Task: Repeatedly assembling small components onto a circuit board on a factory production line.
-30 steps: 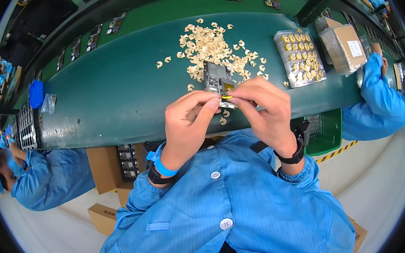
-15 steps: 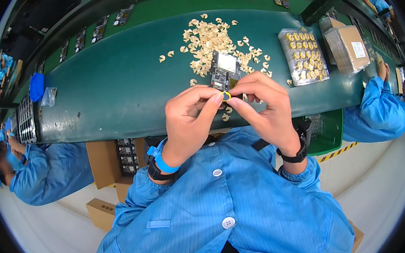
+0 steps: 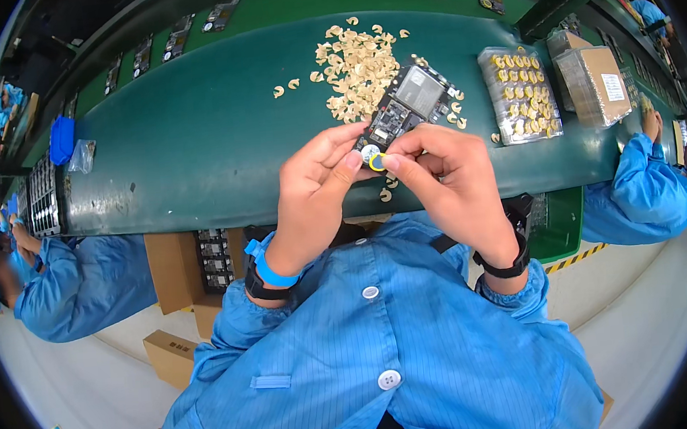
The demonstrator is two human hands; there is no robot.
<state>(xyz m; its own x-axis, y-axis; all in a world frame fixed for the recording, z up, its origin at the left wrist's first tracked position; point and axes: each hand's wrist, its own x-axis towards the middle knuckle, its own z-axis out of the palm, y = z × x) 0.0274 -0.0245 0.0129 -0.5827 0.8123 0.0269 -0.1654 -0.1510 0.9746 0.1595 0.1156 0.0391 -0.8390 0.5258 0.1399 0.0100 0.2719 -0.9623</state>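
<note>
Both my hands are up over the near edge of the green worktop (image 3: 193, 146), and the circuit board (image 3: 406, 106) is the centre of it all. My left hand (image 3: 317, 186) has its grip closed on the board's near end, thumb and fingers pinching it so it tilts up and away from me. My right hand (image 3: 449, 178) is just beside it, grip nipped tight on a small yellow ring (image 3: 377, 162), which sits right at the board's near corner, touching or all but touching it, I can't tell which. Beyond the board, a heap of pale little parts (image 3: 356, 64) lies scattered on the worktop. To the right of the board there's a clear tray (image 3: 520, 94) of gold pieces, and past that a brown box (image 3: 591, 82). Well off to the left of the board, a blue object (image 3: 62, 140) sits near the worktop's far left end. A blue-sleeved co-worker (image 3: 652, 182) leans in at the right, another (image 3: 67, 285) at the left.
</note>
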